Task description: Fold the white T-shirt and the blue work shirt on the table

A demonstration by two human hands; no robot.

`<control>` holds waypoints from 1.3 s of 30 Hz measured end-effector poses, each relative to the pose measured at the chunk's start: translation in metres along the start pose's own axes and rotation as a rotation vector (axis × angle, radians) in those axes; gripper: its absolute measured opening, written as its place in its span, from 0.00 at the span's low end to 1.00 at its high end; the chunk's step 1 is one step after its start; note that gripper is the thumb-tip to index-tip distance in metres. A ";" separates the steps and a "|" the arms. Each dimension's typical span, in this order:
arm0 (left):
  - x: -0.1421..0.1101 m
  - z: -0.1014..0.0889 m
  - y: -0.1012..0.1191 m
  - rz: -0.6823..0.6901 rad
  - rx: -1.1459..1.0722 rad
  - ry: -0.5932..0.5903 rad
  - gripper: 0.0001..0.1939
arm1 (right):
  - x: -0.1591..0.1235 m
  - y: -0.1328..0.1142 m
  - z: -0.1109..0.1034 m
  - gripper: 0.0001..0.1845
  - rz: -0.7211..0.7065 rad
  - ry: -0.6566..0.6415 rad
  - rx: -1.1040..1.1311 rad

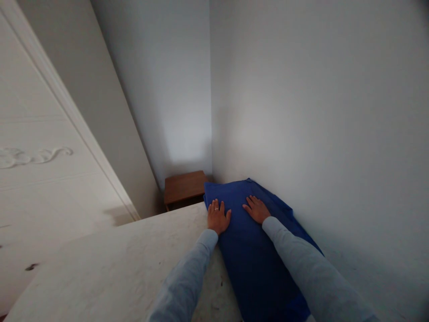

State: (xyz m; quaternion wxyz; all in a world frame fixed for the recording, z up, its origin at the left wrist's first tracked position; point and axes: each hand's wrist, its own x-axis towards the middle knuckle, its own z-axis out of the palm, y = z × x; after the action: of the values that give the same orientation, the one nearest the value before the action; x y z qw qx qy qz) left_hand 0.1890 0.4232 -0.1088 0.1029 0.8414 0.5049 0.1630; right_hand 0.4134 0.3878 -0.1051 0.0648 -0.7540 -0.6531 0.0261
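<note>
A long piece of folded blue cloth (250, 250) lies along the right side of a pale, stained surface (134, 264), close to the wall. My left hand (218, 218) rests palm down on the cloth's left edge near its far end, fingers spread, with a ring on one finger. Flat on the same cloth, farther right, is my right hand (257, 209), its fingers also apart. Neither hand grips anything. The cloth's near end runs out of the picture at the bottom.
A brown wooden table (184, 187) stands lower down in the corner beyond the pale surface. On the left rises a white wardrobe (50, 147) with carved trim. A plain wall (321, 112) borders the cloth on the right.
</note>
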 end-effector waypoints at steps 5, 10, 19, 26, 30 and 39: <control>0.006 -0.010 -0.026 0.077 -0.109 -0.154 0.34 | 0.002 0.004 0.003 0.38 0.003 -0.011 -0.009; -0.023 -0.023 -0.043 0.129 -0.086 -0.132 0.29 | 0.004 0.004 0.003 0.38 0.012 -0.026 -0.001; -0.134 -0.018 -0.035 0.196 0.104 -0.001 0.29 | -0.003 -0.021 -0.019 0.38 0.102 -0.079 0.019; -0.185 -0.025 -0.033 0.240 0.074 0.001 0.24 | -0.070 -0.105 -0.028 0.35 -0.200 0.012 0.074; -0.187 -0.032 -0.033 0.228 0.012 -0.046 0.22 | -0.132 -0.117 -0.018 0.37 -0.509 -0.036 0.046; -0.185 -0.032 -0.038 0.240 -0.024 -0.056 0.21 | -0.243 -0.074 -0.004 0.36 -0.339 -0.049 0.109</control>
State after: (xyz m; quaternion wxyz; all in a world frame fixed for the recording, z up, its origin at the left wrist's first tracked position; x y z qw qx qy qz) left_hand 0.0652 0.2783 -0.1232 0.1069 0.8986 0.3955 0.1568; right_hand 0.3063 0.1574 -0.1026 0.0931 -0.6276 -0.7700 0.0684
